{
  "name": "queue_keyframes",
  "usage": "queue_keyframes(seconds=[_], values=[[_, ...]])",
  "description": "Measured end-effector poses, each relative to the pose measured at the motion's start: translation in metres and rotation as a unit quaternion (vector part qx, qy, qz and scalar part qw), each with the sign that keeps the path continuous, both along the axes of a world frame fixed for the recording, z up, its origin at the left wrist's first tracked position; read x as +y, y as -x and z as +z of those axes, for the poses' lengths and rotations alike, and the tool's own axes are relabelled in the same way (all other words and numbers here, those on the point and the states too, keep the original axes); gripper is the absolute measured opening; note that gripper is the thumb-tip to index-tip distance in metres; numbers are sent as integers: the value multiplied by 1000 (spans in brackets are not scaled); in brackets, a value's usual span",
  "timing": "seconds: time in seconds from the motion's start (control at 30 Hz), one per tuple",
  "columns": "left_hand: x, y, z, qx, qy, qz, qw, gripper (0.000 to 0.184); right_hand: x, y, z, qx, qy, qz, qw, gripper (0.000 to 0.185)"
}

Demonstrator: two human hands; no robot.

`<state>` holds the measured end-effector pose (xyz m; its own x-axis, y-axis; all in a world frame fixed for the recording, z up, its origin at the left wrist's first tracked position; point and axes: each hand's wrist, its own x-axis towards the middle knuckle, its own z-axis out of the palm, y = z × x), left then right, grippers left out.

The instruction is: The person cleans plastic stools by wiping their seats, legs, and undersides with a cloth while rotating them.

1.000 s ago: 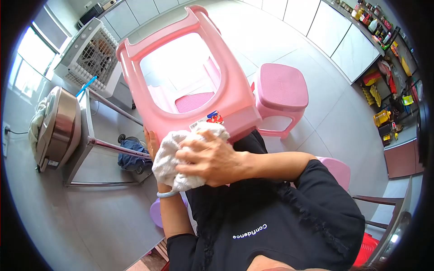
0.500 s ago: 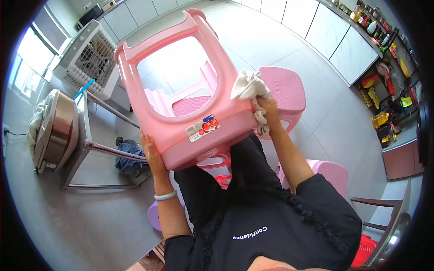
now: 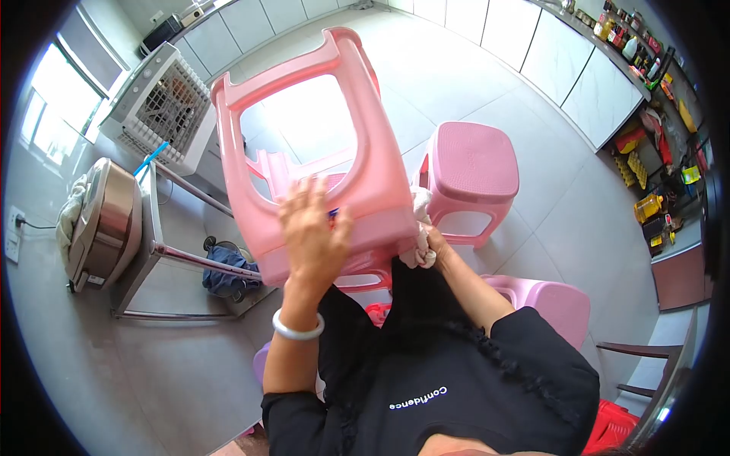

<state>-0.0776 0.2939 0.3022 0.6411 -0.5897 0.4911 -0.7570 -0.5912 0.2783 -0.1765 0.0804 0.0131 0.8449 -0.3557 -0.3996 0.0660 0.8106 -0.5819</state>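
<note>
A pink plastic stool is tipped on its side above my lap, its side opening facing up. My left hand, with a pale bangle at the wrist, is over the stool's side panel. Its fingers are stretched out, covering most of a colourful sticker; whether the palm touches the plastic cannot be made out. At the stool's right corner my right hand grips a whitish cloth, which is bunched against the stool's edge. Part of that hand's fingers is hidden by the cloth.
A second pink stool stands upright on the tiles to the right, and another is beside my right arm. On the left are a metal-framed table, a rice cooker and an air cooler. Shelves line the right.
My left hand has left the stool's left edge and moved over the sticker. My right hand has lowered the cloth from the panel to the stool's corner. The stool has shifted slightly.
</note>
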Motion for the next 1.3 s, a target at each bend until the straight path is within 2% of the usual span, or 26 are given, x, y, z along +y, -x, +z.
queue_keyframes(seconds=[0.1,0.13,0.2,0.27,0.33,0.43,0.53,0.57,0.6,0.63,0.7,0.77,0.87,0.93,1.07,1.1,1.17,1.2,1.27,1.3], values=[[-29,7,3,34,-82,-9,996,55,7,5,3,-3,9,5,1000,36],[-31,6,4,46,-71,-10,996,55,7,4,6,-2,23,3,1000,36],[-31,1,0,74,-53,-10,996,54,5,3,16,1,98,-21,995,36],[-30,-2,-8,12,-48,-12,999,53,-4,-2,39,3,197,-62,978,36],[-28,-5,-9,-12,-48,-7,999,52,-12,-5,77,-29,233,-97,967,35],[-28,-7,-8,-5,-47,-1,999,51,-8,-6,169,-121,205,-111,965,33],[-28,-11,-12,-3,-49,-19,999,48,2,-14,227,-122,479,-105,863,36],[-28,-12,-13,17,-63,-28,997,47,7,-19,246,-110,642,-106,751,37],[-28,-13,-14,36,-77,-36,996,45,14,-26,265,-94,780,-103,610,38],[-28,-13,-17,8,-42,-52,998,44,17,-34,274,-75,887,-95,446,40],[-28,-11,-27,-47,26,-82,995,43,15,-53,278,-48,895,-62,439,42],[-34,-5,-19,-33,28,-38,998,45,5,-75,281,-25,903,-50,425,38],[-39,0,-12,6,-14,-3,1000,50,-14,-114,287,4,875,-75,478,35],[-41,2,-4,58,-46,20,997,50,-20,-132,291,22,837,-81,541,32],[-37,-2,-4,72,-23,35,997,49,-40,-155,277,61,776,-85,623,34],[-36,-1,-4,71,-19,42,996,48,-42,-144,280,68,632,-63,769,37],[-32,0,-5,67,-6,51,996,47,-66,-155,223,53,547,-34,834,34],[-29,0,-6,62,2,55,997,46,-68,-154,178,79,611,-26,787,33],[-25,0,-8,61,18,60,996,45,-43,-125,135,63,458,-33,886,32],[-23,2,-8,64,24,60,996,43,-36,-105,118,-67,441,-65,893,34]])
